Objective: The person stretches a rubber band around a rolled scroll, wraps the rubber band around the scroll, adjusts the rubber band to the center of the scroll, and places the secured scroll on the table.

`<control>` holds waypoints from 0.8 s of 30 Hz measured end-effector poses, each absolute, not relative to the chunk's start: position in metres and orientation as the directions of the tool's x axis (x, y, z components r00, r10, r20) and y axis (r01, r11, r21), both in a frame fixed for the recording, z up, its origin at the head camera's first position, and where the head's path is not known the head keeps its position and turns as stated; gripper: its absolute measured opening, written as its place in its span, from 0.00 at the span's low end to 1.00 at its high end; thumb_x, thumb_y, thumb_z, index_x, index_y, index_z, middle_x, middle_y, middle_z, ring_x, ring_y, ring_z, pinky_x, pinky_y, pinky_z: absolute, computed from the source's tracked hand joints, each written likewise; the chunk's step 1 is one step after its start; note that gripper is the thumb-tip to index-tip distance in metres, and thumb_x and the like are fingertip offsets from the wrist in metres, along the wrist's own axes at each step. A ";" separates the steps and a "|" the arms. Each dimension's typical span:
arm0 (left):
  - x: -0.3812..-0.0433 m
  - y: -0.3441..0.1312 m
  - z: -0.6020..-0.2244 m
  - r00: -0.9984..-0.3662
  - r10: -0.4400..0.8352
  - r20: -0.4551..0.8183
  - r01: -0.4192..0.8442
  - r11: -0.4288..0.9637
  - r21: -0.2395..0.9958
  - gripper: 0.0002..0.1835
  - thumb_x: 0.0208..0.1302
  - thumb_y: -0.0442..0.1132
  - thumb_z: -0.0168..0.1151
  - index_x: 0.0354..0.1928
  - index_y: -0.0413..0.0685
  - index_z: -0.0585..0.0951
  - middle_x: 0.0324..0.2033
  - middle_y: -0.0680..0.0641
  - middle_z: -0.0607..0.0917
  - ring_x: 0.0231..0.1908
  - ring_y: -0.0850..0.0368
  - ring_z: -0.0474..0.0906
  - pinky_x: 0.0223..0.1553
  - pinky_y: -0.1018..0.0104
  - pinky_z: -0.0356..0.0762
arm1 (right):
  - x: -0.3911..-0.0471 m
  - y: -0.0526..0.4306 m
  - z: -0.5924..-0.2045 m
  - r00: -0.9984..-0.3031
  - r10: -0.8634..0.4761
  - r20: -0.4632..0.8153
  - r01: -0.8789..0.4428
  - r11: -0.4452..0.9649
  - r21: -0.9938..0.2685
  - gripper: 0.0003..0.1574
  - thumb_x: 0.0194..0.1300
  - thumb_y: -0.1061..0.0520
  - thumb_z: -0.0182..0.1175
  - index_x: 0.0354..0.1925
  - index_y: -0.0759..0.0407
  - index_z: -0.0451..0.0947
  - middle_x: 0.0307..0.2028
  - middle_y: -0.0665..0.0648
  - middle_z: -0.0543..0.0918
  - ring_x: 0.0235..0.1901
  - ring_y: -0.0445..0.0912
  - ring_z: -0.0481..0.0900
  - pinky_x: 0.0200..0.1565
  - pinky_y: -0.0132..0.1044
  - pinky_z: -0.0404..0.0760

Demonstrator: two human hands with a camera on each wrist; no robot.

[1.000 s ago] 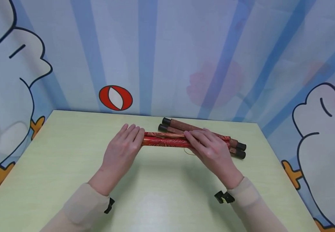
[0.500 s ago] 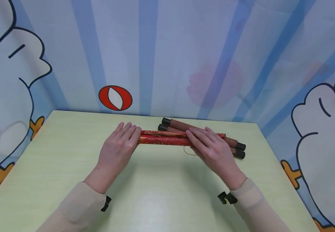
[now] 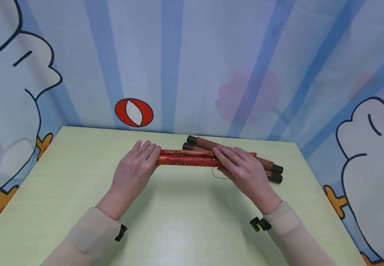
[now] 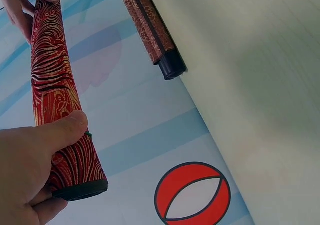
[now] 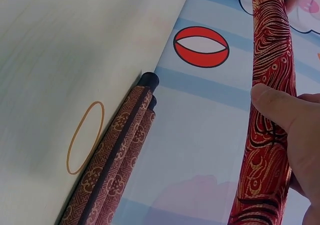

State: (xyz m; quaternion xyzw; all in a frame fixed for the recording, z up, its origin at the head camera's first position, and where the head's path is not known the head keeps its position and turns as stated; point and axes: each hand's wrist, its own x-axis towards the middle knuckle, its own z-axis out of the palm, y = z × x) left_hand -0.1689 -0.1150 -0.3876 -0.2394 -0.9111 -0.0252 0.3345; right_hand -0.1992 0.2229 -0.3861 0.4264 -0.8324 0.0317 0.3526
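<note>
A red roll with gold and black swirls is held level above the table, lengthwise between both hands. My left hand grips its left end. In the left wrist view the thumb lies along the roll beside its dark end rim. Farther right, my right hand holds the roll from above, its thumb pressing the near side in the right wrist view. Behind and beneath the right hand lie two brown patterned rolls with black end caps. Their middles are partly hidden by that hand and the red roll.
A thin tan elastic loop lies on the pale table, in front of the brown rolls. The table's back edge meets a blue striped cloth backdrop printed with cartoon figures and a red ball.
My left hand and the red roll have shifted slightly left and away from me. The right hand has stayed almost in place, so less of the roll shows to its right.
</note>
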 end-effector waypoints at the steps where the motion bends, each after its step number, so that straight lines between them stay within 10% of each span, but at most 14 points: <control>1: -0.169 -0.115 -0.388 -0.663 0.418 0.621 0.454 0.884 -0.111 0.29 0.53 0.35 0.86 0.57 0.36 0.85 0.55 0.37 0.90 0.57 0.40 0.88 0.66 0.45 0.79 | -0.200 0.223 -0.386 -0.387 -0.686 0.616 -0.732 0.635 0.247 0.43 0.62 0.56 0.80 0.73 0.59 0.77 0.64 0.60 0.85 0.60 0.56 0.85 0.61 0.52 0.85; 24: -0.173 -0.114 -0.391 -0.669 0.411 0.620 0.384 0.905 -0.186 0.35 0.56 0.33 0.84 0.66 0.34 0.80 0.60 0.35 0.87 0.61 0.38 0.84 0.72 0.46 0.74 | -0.208 0.220 -0.389 -0.254 -0.609 0.751 -0.731 0.629 0.263 0.25 0.79 0.61 0.62 0.70 0.58 0.80 0.59 0.60 0.88 0.57 0.56 0.86 0.62 0.55 0.85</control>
